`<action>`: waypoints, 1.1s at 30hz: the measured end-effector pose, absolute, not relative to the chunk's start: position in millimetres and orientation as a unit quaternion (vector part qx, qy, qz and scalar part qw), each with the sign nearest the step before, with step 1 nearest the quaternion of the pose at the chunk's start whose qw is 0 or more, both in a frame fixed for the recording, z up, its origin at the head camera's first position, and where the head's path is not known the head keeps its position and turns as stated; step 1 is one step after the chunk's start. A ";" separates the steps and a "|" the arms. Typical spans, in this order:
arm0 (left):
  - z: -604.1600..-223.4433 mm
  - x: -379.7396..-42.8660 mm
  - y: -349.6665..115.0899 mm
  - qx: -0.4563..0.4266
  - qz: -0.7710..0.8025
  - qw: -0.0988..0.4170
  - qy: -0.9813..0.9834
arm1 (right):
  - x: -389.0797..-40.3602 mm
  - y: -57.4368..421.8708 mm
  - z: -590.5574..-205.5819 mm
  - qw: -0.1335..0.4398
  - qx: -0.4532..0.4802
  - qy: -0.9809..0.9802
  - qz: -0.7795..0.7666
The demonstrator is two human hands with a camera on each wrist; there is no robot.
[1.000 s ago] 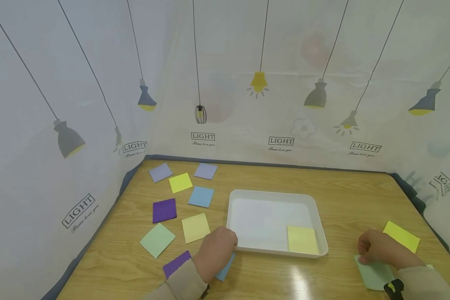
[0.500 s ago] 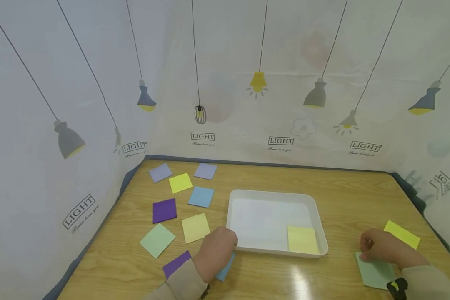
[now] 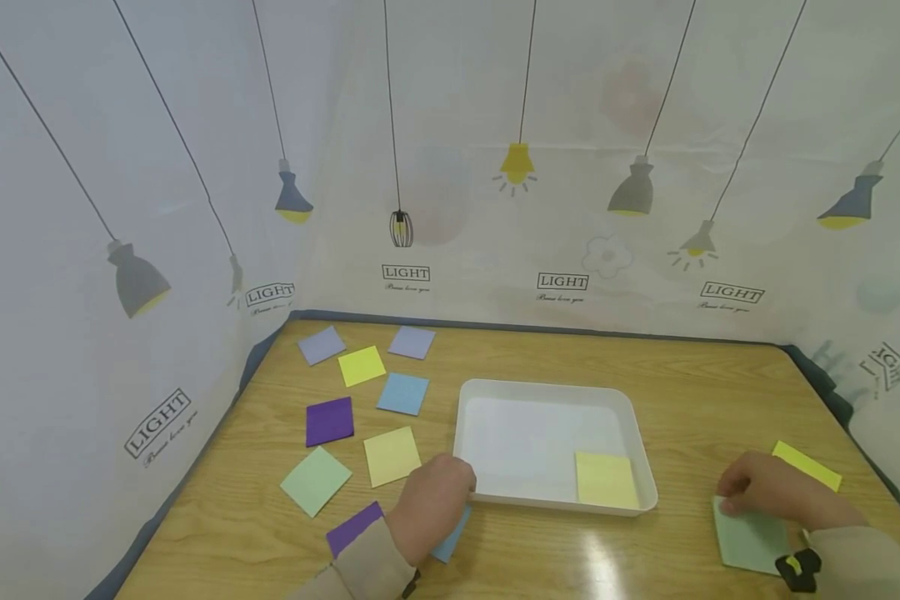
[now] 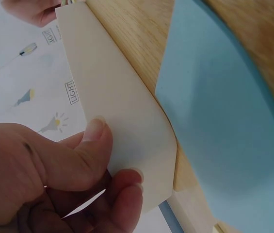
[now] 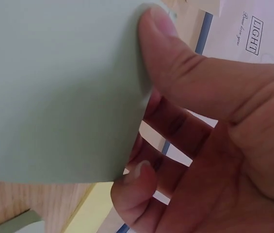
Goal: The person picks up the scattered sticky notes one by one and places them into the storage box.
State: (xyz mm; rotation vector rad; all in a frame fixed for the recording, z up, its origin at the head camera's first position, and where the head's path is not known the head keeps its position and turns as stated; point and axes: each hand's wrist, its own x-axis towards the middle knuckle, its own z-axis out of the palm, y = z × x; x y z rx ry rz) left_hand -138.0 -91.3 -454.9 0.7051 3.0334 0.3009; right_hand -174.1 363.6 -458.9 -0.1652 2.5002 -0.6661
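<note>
My left hand (image 3: 431,504) grips the near left corner of a white tray (image 3: 525,502). In the left wrist view, the thumb presses the outside of the tray wall (image 4: 120,73) and the fingers curl behind it. A pale yellow sticky note (image 3: 606,481) lies in the tray's near right corner. At the right, my right hand (image 3: 783,492) pinches a pale green sticky note (image 3: 752,537) by its far edge. The right wrist view shows the thumb on the note's face (image 5: 64,97) and fingers behind. Partly under my left hand lies a blue sticky note (image 4: 219,116).
Left of the tray lie several sticky notes: purple (image 3: 329,422), green (image 3: 316,481), pale yellow (image 3: 392,456), blue (image 3: 402,393), bright yellow (image 3: 362,366) and lilac (image 3: 411,342). Another bright yellow note (image 3: 808,465) lies beyond my right hand. A printed curtain (image 3: 465,167) surrounds the table.
My right hand has shifted slightly away from me, and the pale green note in it has moved the same way. The left hand and the tray stay in place.
</note>
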 end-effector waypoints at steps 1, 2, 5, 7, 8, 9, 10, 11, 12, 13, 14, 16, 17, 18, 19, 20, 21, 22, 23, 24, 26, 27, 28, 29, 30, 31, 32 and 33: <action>-455.0 -138.0 -91.3 0.225 0.096 0.007 0.970 | -174.6 363.6 -457.9 0.270 -0.068 0.928 -0.249; -454.9 -137.9 -91.2 0.225 0.096 0.007 0.970 | -174.9 363.6 -457.1 0.269 -0.073 0.927 -0.250; -454.7 -138.0 -91.2 0.224 0.096 0.009 0.970 | -176.4 363.3 -454.6 0.263 -0.086 0.928 -0.248; -455.1 -138.3 -91.1 0.222 0.095 0.011 0.970 | -177.9 362.5 -452.7 0.259 -0.088 0.931 -0.240; -455.2 -138.4 -91.1 0.221 0.096 0.012 0.970 | -178.5 362.0 -451.5 0.256 -0.088 0.934 -0.235; -455.1 -138.4 -91.1 0.221 0.095 0.012 0.971 | -179.3 361.4 -450.2 0.253 -0.087 0.935 -0.231; -455.3 -138.5 -91.2 0.222 0.094 0.012 0.970 | -180.2 360.8 -448.8 0.250 -0.087 0.937 -0.228; -455.4 -138.5 -91.1 0.222 0.095 0.012 0.970 | -181.0 360.1 -447.2 0.248 -0.088 0.939 -0.224; -455.5 -138.6 -91.1 0.223 0.094 0.011 0.970 | -181.6 359.2 -445.6 0.246 -0.084 0.940 -0.220; -455.2 -138.5 -91.1 0.224 0.094 0.011 0.970 | -182.2 358.4 -443.9 0.243 -0.087 0.941 -0.219; -455.1 -138.6 -91.0 0.224 0.093 0.011 0.970 | -182.7 357.6 -442.1 0.238 -0.089 0.943 -0.216; -455.3 -138.8 -90.9 0.223 0.091 0.012 0.971 | -183.7 355.6 -438.1 0.234 -0.089 0.944 -0.213; -455.4 -138.8 -90.8 0.221 0.091 0.014 0.971 | -183.9 354.6 -436.1 0.232 -0.088 0.945 -0.213; -455.5 -139.0 -90.7 0.220 0.089 0.015 0.971 | -184.0 353.6 -434.3 0.230 -0.090 0.945 -0.214; -455.4 -139.0 -90.5 0.219 0.088 0.016 0.972 | -184.2 352.5 -432.4 0.229 -0.089 0.945 -0.215; -455.3 -139.0 -90.4 0.218 0.088 0.017 0.972 | -184.5 351.6 -430.6 0.228 -0.087 0.946 -0.215; -455.4 -139.0 -90.3 0.219 0.087 0.017 0.972 | -184.5 350.5 -428.9 0.225 -0.086 0.946 -0.217; -454.9 -138.9 -90.1 0.218 0.087 0.017 0.972 | -184.7 349.7 -427.7 0.222 -0.087 0.947 -0.216; -455.1 -138.9 -90.0 0.218 0.086 0.017 0.972 | -184.8 349.0 -426.8 0.215 -0.090 0.948 -0.216; -454.7 -138.8 -90.0 0.219 0.086 0.015 0.972 | -185.0 348.3 -425.8 0.208 -0.092 0.949 -0.217; -454.6 -138.7 -90.0 0.220 0.085 0.009 0.972 | -186.2 347.1 -423.9 0.197 -0.095 0.951 -0.216; -454.8 -138.6 -90.2 0.223 0.083 0.005 0.971 | -187.0 346.6 -423.4 0.193 -0.098 0.952 -0.217; -454.6 -138.5 -90.3 0.224 0.081 0.001 0.971 | -188.0 345.8 -422.6 0.192 -0.098 0.952 -0.216; -454.9 -138.4 -90.5 0.227 0.080 -0.003 0.971 | -189.0 344.7 -421.4 0.192 -0.097 0.953 -0.215; -454.7 -138.2 -90.6 0.229 0.078 -0.006 0.970 | -190.1 343.6 -420.3 0.194 -0.094 0.952 -0.216; -454.7 -138.1 -90.7 0.230 0.077 -0.009 0.970 | -191.3 342.7 -419.3 0.195 -0.095 0.953 -0.213; -454.5 -137.9 -90.8 0.232 0.076 -0.011 0.970 | -192.3 341.5 -418.1 0.194 -0.097 0.953 -0.212; -454.5 -137.8 -90.9 0.233 0.077 -0.012 0.969 | -193.2 340.3 -416.8 0.191 -0.100 0.954 -0.211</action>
